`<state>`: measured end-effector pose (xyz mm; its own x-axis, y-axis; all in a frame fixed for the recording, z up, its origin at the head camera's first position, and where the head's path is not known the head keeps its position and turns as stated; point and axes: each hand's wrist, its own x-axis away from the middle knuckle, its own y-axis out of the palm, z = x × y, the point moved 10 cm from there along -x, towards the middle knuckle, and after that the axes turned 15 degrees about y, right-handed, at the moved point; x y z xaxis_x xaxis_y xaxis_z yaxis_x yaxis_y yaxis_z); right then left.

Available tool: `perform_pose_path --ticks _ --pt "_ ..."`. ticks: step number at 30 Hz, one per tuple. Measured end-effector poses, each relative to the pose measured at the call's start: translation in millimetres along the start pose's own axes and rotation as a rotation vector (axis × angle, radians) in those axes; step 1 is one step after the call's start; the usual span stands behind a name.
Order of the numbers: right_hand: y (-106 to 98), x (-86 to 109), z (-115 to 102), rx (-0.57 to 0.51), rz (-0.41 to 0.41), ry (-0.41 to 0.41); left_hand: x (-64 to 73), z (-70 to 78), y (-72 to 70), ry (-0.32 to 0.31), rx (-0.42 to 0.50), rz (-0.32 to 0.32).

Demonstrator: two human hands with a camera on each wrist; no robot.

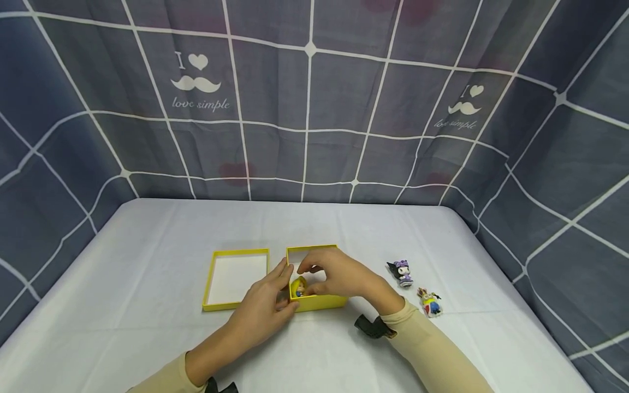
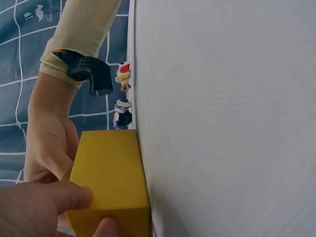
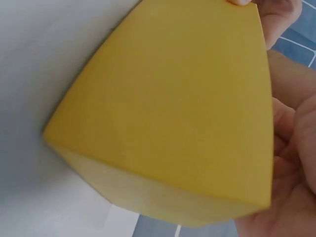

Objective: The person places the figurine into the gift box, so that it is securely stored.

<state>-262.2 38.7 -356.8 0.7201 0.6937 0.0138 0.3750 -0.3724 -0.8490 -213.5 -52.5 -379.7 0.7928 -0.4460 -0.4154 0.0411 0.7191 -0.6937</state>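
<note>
A yellow open-topped box with a pale inside sits at the middle of the white table. My left hand holds its left end, with the thumb near the front corner and the fingers along the side. Inside, at the left end, is a small toy figure with a yellow top and some blue. Over the box, my right hand reaches in from the right, fingers loosely bent around the figure, thumb beside it. In the right wrist view, the box wall hides the figure.
A yellow-rimmed lid with a white inside lies left of the box. To the right are a purple, black and white toy figure and a yellow, red and blue one. A grey checked curtain surrounds the table.
</note>
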Motion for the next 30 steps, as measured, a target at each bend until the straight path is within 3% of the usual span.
perform_pose_path --ticks 6,16,30 --pt "-10 13.8 3 -0.025 0.088 -0.028 0.8 -1.1 1.5 -0.012 0.011 0.001" --pt "-33 40.8 17 -0.084 0.207 0.032 1.6 -1.8 1.8 -0.028 0.044 0.006" --pt "-49 65.4 38 -0.13 0.285 0.076 2.2 -1.1 1.7 -0.011 0.031 0.006"
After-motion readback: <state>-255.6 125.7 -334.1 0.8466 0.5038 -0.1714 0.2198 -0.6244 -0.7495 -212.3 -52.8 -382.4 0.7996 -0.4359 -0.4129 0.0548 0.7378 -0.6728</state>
